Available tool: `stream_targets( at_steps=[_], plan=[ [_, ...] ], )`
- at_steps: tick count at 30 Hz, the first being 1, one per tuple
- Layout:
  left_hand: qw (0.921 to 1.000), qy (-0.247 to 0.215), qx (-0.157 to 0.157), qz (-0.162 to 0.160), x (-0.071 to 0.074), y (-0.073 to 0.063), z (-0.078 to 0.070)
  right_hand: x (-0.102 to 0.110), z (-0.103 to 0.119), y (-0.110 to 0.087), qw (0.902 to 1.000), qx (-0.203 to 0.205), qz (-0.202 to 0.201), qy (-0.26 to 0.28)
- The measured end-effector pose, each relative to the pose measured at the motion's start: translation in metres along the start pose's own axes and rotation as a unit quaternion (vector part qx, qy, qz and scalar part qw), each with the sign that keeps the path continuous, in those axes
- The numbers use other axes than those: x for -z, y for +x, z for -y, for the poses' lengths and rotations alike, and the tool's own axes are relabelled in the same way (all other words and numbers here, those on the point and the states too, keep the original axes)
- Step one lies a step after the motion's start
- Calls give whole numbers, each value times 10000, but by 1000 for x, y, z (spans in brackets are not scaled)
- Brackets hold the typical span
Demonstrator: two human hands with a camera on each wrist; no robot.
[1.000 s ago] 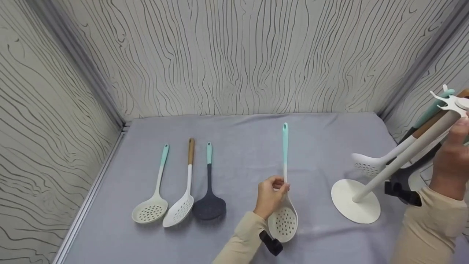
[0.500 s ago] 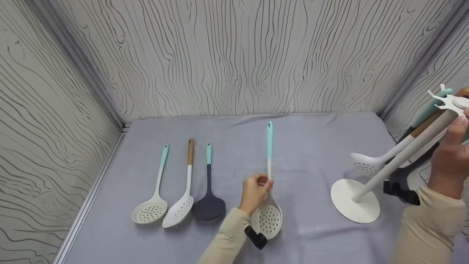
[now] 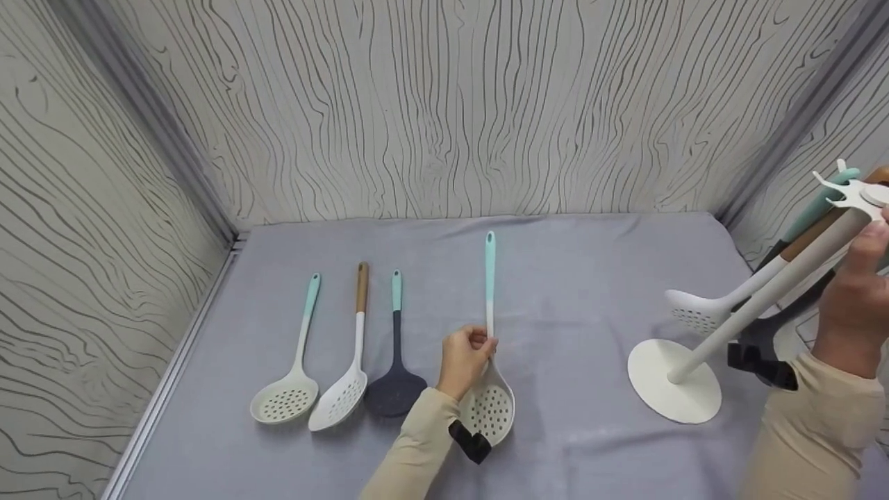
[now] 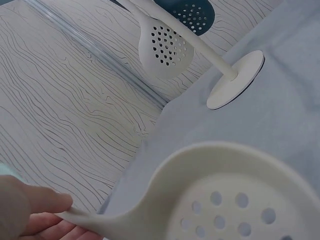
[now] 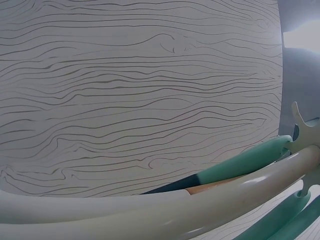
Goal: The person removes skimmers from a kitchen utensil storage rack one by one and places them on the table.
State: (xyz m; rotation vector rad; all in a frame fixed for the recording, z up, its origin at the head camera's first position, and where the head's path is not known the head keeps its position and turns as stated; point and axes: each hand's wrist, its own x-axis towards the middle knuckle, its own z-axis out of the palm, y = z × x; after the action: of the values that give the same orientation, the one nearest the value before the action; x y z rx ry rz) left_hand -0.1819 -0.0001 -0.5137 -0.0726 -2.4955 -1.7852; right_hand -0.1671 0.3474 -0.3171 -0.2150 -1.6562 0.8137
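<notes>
My left hand (image 3: 464,361) pinches a cream skimmer (image 3: 490,278) by its shaft just above the perforated bowl; its mint handle points away from me. In the left wrist view the skimmer's bowl (image 4: 185,200) fills the lower right, beside my fingers (image 4: 47,199). Whether the bowl touches the cloth I cannot tell. At the right edge, my right hand (image 3: 854,305) grips the upper pole of a cream utensil stand (image 3: 764,298), which appears tilted. A white slotted spoon (image 3: 694,305) and other utensils hang from it. The right wrist view shows its pole (image 5: 235,200) and mint handles (image 5: 245,160), without the hand.
To the left lie a cream skimmer (image 3: 285,404) with a mint handle, a white slotted spoon (image 3: 340,404) with a brown handle and a dark utensil (image 3: 397,392) in a row. Grey cloth (image 3: 576,278) covers the table. Wood-grain panels (image 3: 444,104) enclose the back and sides.
My left hand has moved left with the skimmer, closer to the row of utensils. My right hand and the stand have stayed nearly where they were.
</notes>
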Motion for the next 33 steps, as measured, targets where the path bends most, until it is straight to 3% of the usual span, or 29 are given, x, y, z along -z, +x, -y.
stream_targets(
  at_steps=[12, 22, 29, 33],
  plan=[
    [9982, 368, 267, -393, 11, 7, 7, 1, 2, 0, 10000, 16, -8, -87],
    [9970, 376, 631, -250, 19, 9, 12, -1, 5, 1, 9994, 137, -77, 297],
    [9940, 655, 834, -282, 23, 12, 18, -1, -2, -3, 9998, -108, -179, -29],
    [9907, 886, 970, -358, 24, 14, 21, 0, -3, -2, 9999, -96, -106, 44]
  ],
)
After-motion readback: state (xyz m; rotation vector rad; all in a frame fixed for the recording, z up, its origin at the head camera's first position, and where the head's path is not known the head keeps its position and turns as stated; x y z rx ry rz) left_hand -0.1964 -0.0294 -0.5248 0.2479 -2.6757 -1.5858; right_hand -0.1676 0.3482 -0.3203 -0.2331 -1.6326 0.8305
